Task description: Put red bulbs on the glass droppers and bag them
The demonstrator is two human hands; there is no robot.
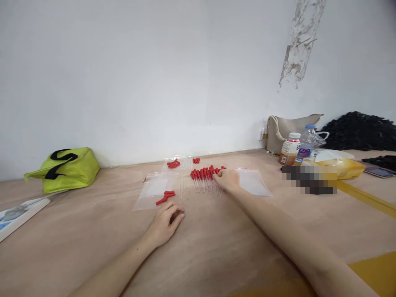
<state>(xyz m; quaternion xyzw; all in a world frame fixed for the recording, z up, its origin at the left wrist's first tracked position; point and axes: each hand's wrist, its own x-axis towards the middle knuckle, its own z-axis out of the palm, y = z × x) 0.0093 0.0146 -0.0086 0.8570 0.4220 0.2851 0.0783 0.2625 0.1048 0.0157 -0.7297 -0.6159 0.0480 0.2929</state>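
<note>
Red bulbs (204, 172) on clear stems (206, 187), vivid against the tan table (216, 235)!
I'm seeing a lime-green bag (81, 169) with a black squiggle (55, 172), and a blue bottle cap (309, 126).

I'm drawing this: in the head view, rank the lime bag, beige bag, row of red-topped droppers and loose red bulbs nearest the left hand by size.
1. Lime bag
2. Beige bag, partly hidden
3. Row of red-topped droppers
4. Loose red bulbs
</note>
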